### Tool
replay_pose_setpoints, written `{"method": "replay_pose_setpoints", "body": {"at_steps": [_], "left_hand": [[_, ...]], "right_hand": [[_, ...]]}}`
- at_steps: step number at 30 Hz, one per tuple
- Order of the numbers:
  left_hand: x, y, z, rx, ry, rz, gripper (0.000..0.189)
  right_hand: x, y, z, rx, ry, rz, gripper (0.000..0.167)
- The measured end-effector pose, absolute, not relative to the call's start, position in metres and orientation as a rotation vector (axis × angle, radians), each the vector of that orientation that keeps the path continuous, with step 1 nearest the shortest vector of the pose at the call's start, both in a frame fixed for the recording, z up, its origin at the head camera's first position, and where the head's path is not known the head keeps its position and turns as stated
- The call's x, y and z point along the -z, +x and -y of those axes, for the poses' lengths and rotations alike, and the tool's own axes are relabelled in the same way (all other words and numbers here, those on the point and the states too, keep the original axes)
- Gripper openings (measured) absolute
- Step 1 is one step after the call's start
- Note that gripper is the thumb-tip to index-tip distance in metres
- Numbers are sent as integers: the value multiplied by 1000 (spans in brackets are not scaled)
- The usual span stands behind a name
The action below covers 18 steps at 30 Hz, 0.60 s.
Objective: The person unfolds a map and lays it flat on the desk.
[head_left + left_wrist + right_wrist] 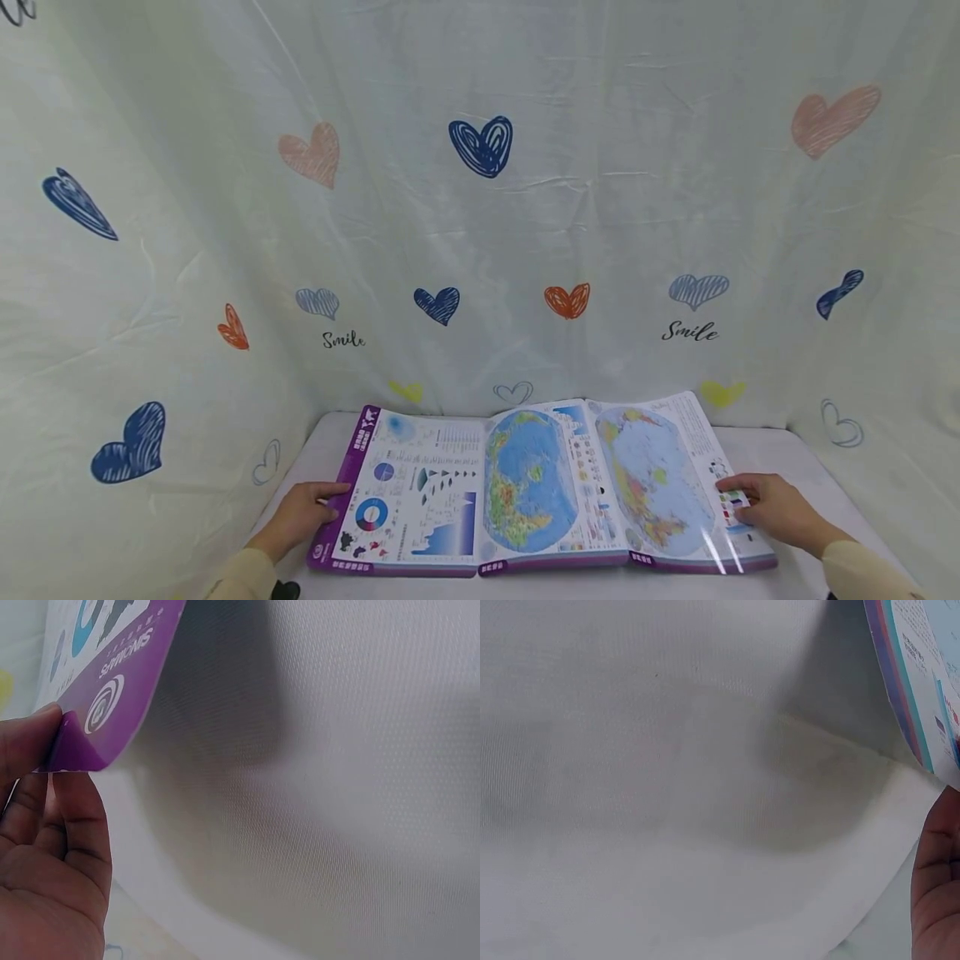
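Note:
A folding map with a purple border lies spread across the table, its panels showing two oval world maps and several charts. My left hand pinches its left edge; in the left wrist view the thumb lies on top of the purple corner and the fingers are beneath, with that corner lifted off the tabletop. At the other end my right hand holds the right edge between thumb and fingers. The right wrist view catches only part of this hand, below the map's raised edge.
The white tabletop shows in front of the map and at both sides. Behind it and to the sides hangs a pale curtain printed with hearts and the word "Smile". A small dark object is partly visible by the left sleeve.

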<state>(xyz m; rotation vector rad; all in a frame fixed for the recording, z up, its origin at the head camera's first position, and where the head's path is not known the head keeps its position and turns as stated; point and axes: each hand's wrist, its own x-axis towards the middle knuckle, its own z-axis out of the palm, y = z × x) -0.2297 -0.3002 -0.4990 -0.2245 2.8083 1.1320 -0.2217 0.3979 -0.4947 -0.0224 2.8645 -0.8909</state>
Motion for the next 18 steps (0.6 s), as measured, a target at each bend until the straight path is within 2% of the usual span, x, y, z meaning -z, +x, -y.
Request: {"method": "replay_pose_setpoints", "body": {"at_steps": [18], "left_hand": [[496,-227,300,-1191,-275,-2759,35]], "right_hand": [[493,-221,-406,848,99,-2777,36]]}}
